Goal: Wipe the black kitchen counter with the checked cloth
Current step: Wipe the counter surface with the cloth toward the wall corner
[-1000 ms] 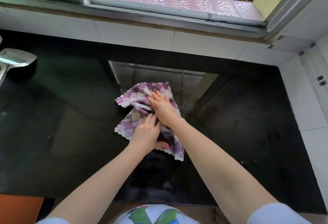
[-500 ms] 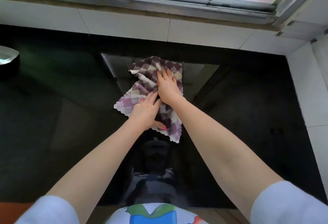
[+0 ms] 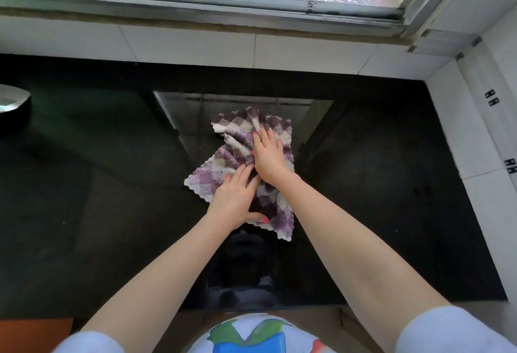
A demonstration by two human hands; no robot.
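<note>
The purple-and-white checked cloth (image 3: 237, 154) lies crumpled on the glossy black counter (image 3: 377, 185), near its middle. My right hand (image 3: 268, 157) presses flat on the cloth's far half, fingers spread toward the window. My left hand (image 3: 237, 199) presses on the near half, its fingers touching the right wrist and its thumb on the cloth's near edge. Both palms hold the cloth down against the counter. Part of the cloth is hidden under the hands.
White wall tiles (image 3: 195, 45) and a window sill bound the counter's far side, and a white tiled wall (image 3: 475, 143) closes the right. A shiny metal object (image 3: 11, 101) sits at the far left edge. The counter's front edge runs just before my body.
Both hands pushed the cloth away from me, toward the window, over the first half second; since then cloth and hands hold about the same place on the counter.
</note>
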